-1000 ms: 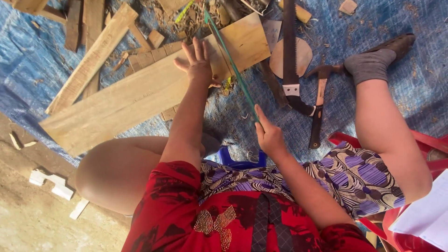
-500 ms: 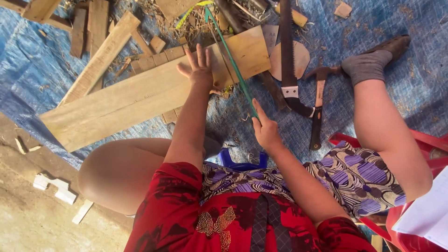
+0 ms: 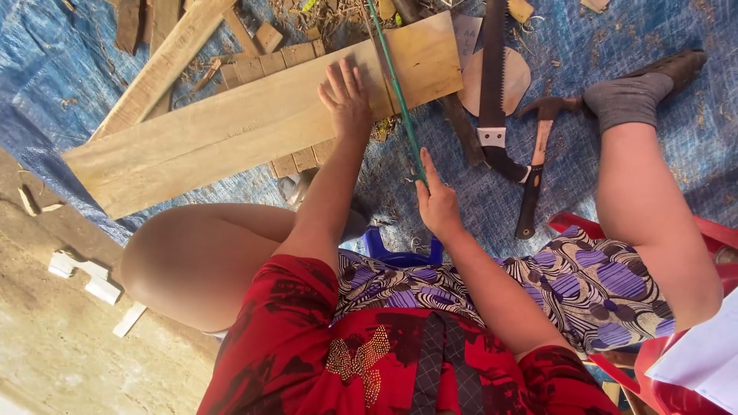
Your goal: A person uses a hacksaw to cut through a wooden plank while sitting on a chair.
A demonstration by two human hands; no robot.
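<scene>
My left hand (image 3: 347,96) lies flat, fingers spread, on a long pale wooden plank (image 3: 231,131) that rests on a blue tarp (image 3: 46,84). My right hand (image 3: 437,201) grips the near end of a thin green saw (image 3: 393,81), whose blade runs away from me across the plank just right of my left hand. I am seated, with one bare knee at the left and the other leg stretched out at the right.
A wide-bladed hand saw (image 3: 492,77) and a claw hammer (image 3: 538,157) lie on the tarp to the right. A socked foot (image 3: 634,92) rests beyond them. Wood offcuts (image 3: 165,54) and shavings sit at the back. Bare ground with white scraps (image 3: 84,277) is at the left. A red chair (image 3: 692,369) is under me.
The view has shifted, so the plank sits lower and more central. My left hand stays pressed on the plank and my right hand has drawn the green saw slightly nearer.
</scene>
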